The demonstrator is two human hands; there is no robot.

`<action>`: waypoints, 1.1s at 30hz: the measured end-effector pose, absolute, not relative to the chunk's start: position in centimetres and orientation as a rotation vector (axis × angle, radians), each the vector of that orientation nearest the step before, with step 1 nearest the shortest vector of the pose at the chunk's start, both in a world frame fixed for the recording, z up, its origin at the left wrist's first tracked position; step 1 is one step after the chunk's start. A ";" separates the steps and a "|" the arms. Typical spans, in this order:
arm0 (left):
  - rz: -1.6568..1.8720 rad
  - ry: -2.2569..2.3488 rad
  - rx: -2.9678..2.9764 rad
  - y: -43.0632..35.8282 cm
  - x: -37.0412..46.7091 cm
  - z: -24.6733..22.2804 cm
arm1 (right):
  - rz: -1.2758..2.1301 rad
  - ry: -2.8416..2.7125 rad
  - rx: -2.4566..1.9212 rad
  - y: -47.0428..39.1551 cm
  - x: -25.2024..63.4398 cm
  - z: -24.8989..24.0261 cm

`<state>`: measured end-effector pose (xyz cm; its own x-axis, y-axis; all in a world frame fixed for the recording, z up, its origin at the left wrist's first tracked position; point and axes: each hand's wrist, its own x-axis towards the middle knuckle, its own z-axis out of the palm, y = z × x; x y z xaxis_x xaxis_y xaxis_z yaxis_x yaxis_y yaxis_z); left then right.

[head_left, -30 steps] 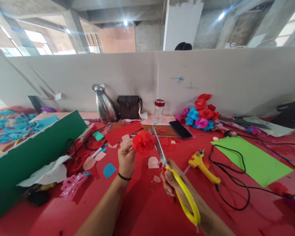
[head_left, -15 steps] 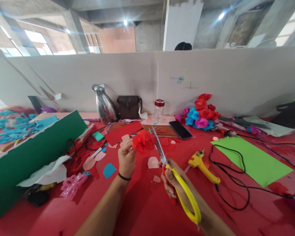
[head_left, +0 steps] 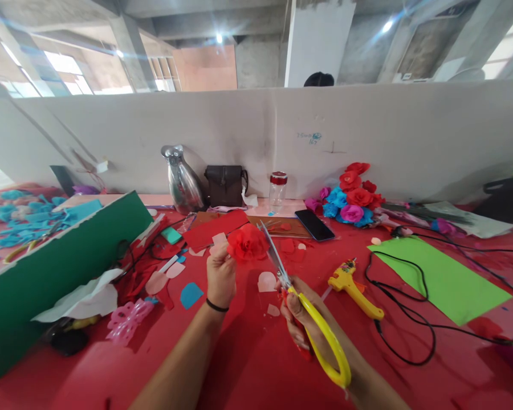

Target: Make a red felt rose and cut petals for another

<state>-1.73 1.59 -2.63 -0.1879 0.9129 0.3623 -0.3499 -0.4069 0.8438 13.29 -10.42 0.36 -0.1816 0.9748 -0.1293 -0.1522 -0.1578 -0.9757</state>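
A red paper flower (head_left: 248,244) with ruffled petals is pinched in my left hand (head_left: 221,273), its bloom turned to the right. My right hand (head_left: 299,313) grips a pair of scissors (head_left: 316,319) with yellow handles. The scissor blades are slightly parted and point up and away, their tips close to the flower's right edge. Whether the blades touch a petal I cannot tell. Under and between my hands, pale pink paper pieces (head_left: 267,281) and a blue paper petal (head_left: 191,296) lie on the red table (head_left: 248,364).
A yellow glue gun (head_left: 354,290) with a black cord lies right of my hands, near a green sheet (head_left: 444,279). Behind stand a steel jug (head_left: 183,182), a dark bag (head_left: 226,186), a glass jar (head_left: 277,193), a phone (head_left: 314,225) and paper flowers (head_left: 354,196). A green board (head_left: 68,279) stands left.
My left hand and the flower have shifted very slightly, and the bloom sits a touch lower and left. The scissors stay almost where they were.
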 end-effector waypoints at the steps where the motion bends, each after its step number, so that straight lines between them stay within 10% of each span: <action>1: 1.745 0.761 1.099 1.6 -1.7 -2.6 | 1.518 -1.137 -1.099 -10.4 13.3 0.3; 33: 1.775 0.797 1.060 1.9 -1.6 -2.2 | 1.571 -1.152 -1.132 -10.9 13.7 0.5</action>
<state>-1.61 1.93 -2.21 -0.2349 0.9157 0.3260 -0.3648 -0.3939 0.8437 13.70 -10.87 0.49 -0.2190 0.9601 -0.1739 -0.1222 -0.2038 -0.9714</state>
